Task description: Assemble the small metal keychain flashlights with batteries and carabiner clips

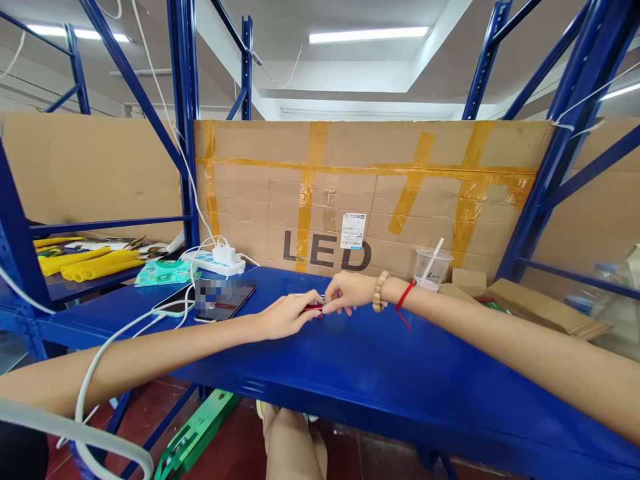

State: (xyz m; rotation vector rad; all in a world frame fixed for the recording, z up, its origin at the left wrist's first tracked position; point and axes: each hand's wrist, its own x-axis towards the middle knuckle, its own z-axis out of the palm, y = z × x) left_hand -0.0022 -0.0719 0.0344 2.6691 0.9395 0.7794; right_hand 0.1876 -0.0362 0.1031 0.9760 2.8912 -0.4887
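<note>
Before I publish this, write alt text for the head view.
A person's left hand holds a small red item over a blue shelf, the right hand up against it. Behind stands cardboard marked LED; a dark-screened device lies left, a clear plastic cup stands right.

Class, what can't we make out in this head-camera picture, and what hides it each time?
In the head view:
Red item: its full shape, covered by the left hand and right hand.
White label: its print, too small.
Dark device: part of its screen, masked by blurring.
Green bar: its near end, cut off by the bottom edge.
</note>
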